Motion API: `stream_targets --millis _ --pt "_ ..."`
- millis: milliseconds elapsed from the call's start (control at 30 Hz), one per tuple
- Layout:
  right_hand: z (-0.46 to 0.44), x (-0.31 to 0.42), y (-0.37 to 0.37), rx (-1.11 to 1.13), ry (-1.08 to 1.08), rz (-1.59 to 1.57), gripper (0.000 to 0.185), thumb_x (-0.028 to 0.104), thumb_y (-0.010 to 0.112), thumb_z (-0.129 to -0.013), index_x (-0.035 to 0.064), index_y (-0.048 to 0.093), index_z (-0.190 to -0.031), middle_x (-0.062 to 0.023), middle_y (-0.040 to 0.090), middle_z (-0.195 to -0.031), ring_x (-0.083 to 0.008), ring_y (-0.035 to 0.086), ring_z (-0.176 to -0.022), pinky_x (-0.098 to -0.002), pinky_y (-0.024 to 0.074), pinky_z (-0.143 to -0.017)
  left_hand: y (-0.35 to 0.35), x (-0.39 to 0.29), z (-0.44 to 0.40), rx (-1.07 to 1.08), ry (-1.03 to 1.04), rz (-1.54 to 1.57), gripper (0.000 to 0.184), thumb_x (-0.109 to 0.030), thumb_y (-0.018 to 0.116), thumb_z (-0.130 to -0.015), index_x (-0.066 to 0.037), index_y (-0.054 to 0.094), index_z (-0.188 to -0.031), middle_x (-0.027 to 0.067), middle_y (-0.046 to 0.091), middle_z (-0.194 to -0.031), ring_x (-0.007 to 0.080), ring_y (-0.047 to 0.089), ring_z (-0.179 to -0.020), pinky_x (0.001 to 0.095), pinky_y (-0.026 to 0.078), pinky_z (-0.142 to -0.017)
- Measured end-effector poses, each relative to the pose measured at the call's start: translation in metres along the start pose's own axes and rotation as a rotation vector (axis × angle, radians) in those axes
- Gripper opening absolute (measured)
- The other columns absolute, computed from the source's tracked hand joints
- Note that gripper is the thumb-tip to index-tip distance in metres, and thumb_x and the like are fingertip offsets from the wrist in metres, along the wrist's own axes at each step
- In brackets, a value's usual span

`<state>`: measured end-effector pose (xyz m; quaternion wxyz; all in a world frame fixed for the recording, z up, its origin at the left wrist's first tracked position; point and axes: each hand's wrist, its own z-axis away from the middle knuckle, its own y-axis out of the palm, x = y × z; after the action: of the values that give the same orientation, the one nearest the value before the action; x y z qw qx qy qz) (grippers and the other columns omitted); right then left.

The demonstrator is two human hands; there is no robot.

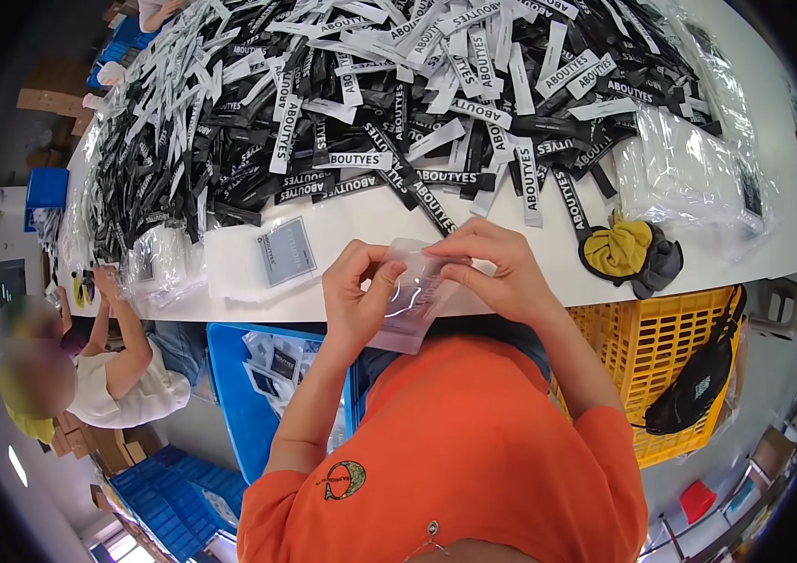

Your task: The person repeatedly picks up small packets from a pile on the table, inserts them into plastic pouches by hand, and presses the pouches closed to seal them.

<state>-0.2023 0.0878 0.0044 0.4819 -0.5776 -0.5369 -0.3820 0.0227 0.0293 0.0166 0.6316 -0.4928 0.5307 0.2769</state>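
Observation:
Between my two hands is a small clear plastic bag, held over the table's front edge with its lower part hanging toward my body. My left hand pinches its left side near the top. The fingers of my right hand close on the upper right corner. Faint print shows on the bag; whether anything lies inside I cannot tell. Left of my hands, a stack of frosted bags with a grey printed panel lies on the white table. A yellow scrunchie and a dark grey scrunchie sit to the right.
A large heap of black and white label strips covers the table's back. Clear plastic bags are stacked at right. Below the edge stand a blue bin with packets and a yellow crate with a black pouch. A co-worker works at left.

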Motion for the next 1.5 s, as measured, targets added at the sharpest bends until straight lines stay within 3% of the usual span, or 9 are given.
stream_targets --millis 233,333,433,533,667,867,1167,1267,1500 --pt "-0.003 0.014 -0.003 0.167 0.241 0.034 0.028 0.011 0.062 -0.099 0.0066 0.061 -0.126 -0.015 0.073 -0.095 -0.0273 0.073 -0.086 -0.0327 0.0539 -0.076 0.005 -0.008 0.002 -0.039 0.03 -0.124 0.007 -0.003 0.074 -0.094 0.003 0.069 -0.095 0.0019 0.061 -0.087 0.0068 0.059 -0.075 0.0223 0.048 -0.069" --pt "-0.003 0.013 0.005 0.266 0.248 0.079 0.035 0.013 0.064 -0.096 0.0074 0.055 -0.129 -0.0161 0.072 -0.09 -0.038 0.071 -0.083 -0.0434 0.0519 -0.072 0.004 -0.012 0.003 -0.048 0.023 -0.135 0.008 -0.004 0.073 -0.094 0.002 0.069 -0.096 0.0013 0.061 -0.087 0.0068 0.06 -0.076 0.0226 0.048 -0.069" --pt "-0.005 0.0 0.013 0.011 -0.089 0.093 0.037 0.012 0.071 -0.092 0.0059 0.057 -0.125 -0.0122 0.072 -0.088 -0.0316 0.07 -0.077 -0.0396 0.0519 -0.07 0.0 -0.007 0.002 -0.076 -0.014 -0.04 0.008 -0.005 0.072 -0.096 0.002 0.068 -0.097 -0.0001 0.062 -0.085 0.0057 0.058 -0.074 0.022 0.046 -0.067" --pt "-0.009 0.002 0.012 -0.299 0.069 0.109 0.031 0.013 0.077 -0.088 0.0036 0.065 -0.115 -0.0056 0.07 -0.086 -0.0177 0.066 -0.07 -0.0317 0.0507 -0.066 -0.007 -0.008 0.001 -0.14 -0.069 0.125 0.01 -0.009 0.07 -0.099 0.0 0.067 -0.097 -0.0014 0.065 -0.089 0.0035 0.056 -0.074 0.0213 0.045 -0.066" --pt "-0.006 0.002 0.028 -0.153 0.351 -0.228 0.016 0.013 0.077 -0.091 -0.0001 0.072 -0.098 -0.0003 0.067 -0.083 -0.0035 0.055 -0.07 -0.0238 0.0457 -0.062 -0.004 -0.02 -0.002 -0.076 -0.147 0.277 0.01 -0.01 0.068 -0.1 0.0 0.068 -0.099 -0.0011 0.068 -0.09 0.0042 0.058 -0.077 0.0214 0.047 -0.069" --pt "-0.01 -0.01 0.061 -0.323 0.173 -0.245 0.011 0.01 0.071 -0.095 0.0 0.072 -0.099 0.0014 0.068 -0.083 -0.0031 0.057 -0.071 -0.0219 0.0456 -0.062 0.0 -0.005 -0.003 0.05 -0.156 0.259 0.014 -0.012 0.067 -0.101 0.001 0.071 -0.106 0.0008 0.072 -0.095 0.0053 0.063 -0.083 0.0224 0.051 -0.072" --pt "-0.02 -0.022 0.079 -0.296 0.64 -1.096 0.017 0.015 0.071 -0.098 -0.0014 0.07 -0.099 0.0002 0.069 -0.087 -0.0044 0.06 -0.073 -0.0217 0.0485 -0.067 -0.024 0.0 0.008 -0.079 -0.238 0.449 0.031 -0.009 0.052 -0.108 0.002 0.062 -0.135 0.0049 0.07 -0.113 0.0064 0.062 -0.097 0.0212 0.05 -0.085" --pt "-0.02 -0.011 0.08 -0.103 0.532 -0.549 0.022 0.02 0.073 -0.097 -0.0018 0.07 -0.101 -0.0002 0.07 -0.087 -0.0047 0.06 -0.071 -0.0224 0.0492 -0.066 -0.04 0.002 0.017 -0.155 -0.173 0.216 0.034 -0.011 0.049 -0.109 0.002 0.059 -0.139 0.006 0.069 -0.117 0.0069 0.06 -0.103 0.0216 0.048 -0.089" --pt "-0.019 -0.018 0.079 0.117 0.419 -0.346 0.023 0.023 0.074 -0.095 0.0024 0.072 -0.104 -0.0044 0.073 -0.086 -0.0131 0.063 -0.067 -0.029 0.0503 -0.063 -0.085 -0.008 0.041 -0.106 -0.166 -0.103 0.033 -0.003 0.048 -0.102 0.0 0.066 -0.129 0.0034 0.072 -0.106 0.0063 0.061 -0.093 0.0225 0.049 -0.081"
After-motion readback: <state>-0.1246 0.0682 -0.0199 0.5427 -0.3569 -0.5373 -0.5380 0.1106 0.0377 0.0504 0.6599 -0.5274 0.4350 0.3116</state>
